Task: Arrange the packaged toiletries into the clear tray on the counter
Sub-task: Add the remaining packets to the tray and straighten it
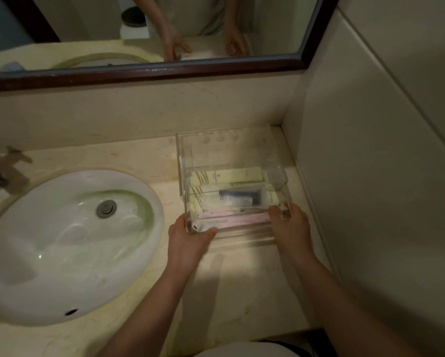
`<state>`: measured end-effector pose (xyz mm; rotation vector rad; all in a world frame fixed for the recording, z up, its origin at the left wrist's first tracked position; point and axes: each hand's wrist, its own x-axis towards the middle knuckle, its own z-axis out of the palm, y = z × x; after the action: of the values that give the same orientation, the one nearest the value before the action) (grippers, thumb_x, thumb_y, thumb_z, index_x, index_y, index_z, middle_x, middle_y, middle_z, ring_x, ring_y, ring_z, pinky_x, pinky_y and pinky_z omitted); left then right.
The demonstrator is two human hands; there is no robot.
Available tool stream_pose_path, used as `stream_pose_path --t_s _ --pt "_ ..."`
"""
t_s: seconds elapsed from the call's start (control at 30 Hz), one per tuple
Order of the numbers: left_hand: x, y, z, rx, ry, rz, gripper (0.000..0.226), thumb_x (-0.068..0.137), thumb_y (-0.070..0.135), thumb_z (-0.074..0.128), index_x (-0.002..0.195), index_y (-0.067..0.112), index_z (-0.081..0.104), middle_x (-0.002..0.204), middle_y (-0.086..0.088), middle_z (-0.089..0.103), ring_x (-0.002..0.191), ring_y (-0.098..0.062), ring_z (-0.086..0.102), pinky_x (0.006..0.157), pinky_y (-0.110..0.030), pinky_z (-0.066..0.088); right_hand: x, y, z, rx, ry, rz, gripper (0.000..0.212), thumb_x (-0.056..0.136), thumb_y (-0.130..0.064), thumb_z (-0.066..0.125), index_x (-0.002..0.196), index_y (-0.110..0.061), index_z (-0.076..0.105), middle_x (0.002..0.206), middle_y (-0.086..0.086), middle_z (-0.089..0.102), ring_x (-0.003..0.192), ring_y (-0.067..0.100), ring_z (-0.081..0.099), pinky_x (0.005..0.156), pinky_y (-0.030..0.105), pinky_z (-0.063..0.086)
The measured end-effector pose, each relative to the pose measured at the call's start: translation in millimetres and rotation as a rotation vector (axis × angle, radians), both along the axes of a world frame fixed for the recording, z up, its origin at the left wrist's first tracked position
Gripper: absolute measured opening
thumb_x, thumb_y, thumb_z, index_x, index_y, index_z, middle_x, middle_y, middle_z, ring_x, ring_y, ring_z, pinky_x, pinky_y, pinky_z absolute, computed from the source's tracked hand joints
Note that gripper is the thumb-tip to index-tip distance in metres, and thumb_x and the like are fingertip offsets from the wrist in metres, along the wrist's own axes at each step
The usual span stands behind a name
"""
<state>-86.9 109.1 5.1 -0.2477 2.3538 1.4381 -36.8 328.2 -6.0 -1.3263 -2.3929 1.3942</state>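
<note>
Two bare forearms reach in from the near edge of the counter (242, 292). The left hand (188, 235) clasps the clear tray (190, 161) at its near left corner, fingers curled on the wall; the right hand (291, 225) holds the near right corner likewise. The tray sits toward the counter's far right corner, right of the sink (61, 243). Inside lie pale yellow packets (231, 175), a dark blue tube (239, 197) and pink packets (231, 217).

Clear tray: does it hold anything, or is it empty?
Not empty: the clear tray holds pale packets, a dark tube and pink packets.
</note>
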Motion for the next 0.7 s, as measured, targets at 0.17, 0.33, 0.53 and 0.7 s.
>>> stream_pose_path --t_s 0.17,0.33,0.53,0.7 --pt "-4.6 2.2 -4.0 -0.046 0.007 -0.018 0.066 0.060 0.041 0.078 0.121 0.028 0.055 0.112 0.000 0.064 0.092 -0.012 0.066 0.082 -0.035 0.057 -12.0 -1.8 5.6 -0.025 0.032 -0.042 0.066 0.084 -0.045 0.066 0.139 -0.014 0.046 0.131 0.009 0.054 0.103 0.020 0.057 0.082 0.025 0.040" --pt "-10.1 10.9 -2.8 -0.039 0.002 0.083 0.075 0.061 0.060 0.071 0.124 0.023 0.053 0.116 -0.002 0.059 0.097 -0.018 0.062 0.089 -0.042 0.054 -27.1 -12.7 8.0 0.050 -0.025 -0.021 0.103 0.065 -0.064 0.073 0.145 -0.019 0.028 0.139 0.010 0.040 0.112 0.029 0.056 0.091 0.039 0.051" --pt "-18.2 20.3 -3.1 -0.066 -0.021 0.159 0.080 0.058 0.061 0.070 0.122 0.017 0.050 0.117 -0.009 0.058 0.095 -0.025 0.062 0.086 -0.045 0.055 -46.8 -13.9 10.6 0.158 -0.189 -0.008 0.108 0.063 -0.068 0.071 0.145 -0.013 0.026 0.139 0.019 0.042 0.121 0.041 0.048 0.096 0.043 0.044" --pt "-28.3 30.6 -3.2 -0.109 -0.051 0.203 0.075 0.072 0.047 0.076 0.127 0.007 0.045 0.126 -0.014 0.050 0.105 -0.033 0.058 0.089 -0.038 0.050 -65.4 -9.6 14.8 0.103 -0.248 -0.074 0.110 0.058 -0.060 0.077 0.143 -0.009 0.029 0.143 0.020 0.041 0.129 0.041 0.038 0.104 0.045 0.036"
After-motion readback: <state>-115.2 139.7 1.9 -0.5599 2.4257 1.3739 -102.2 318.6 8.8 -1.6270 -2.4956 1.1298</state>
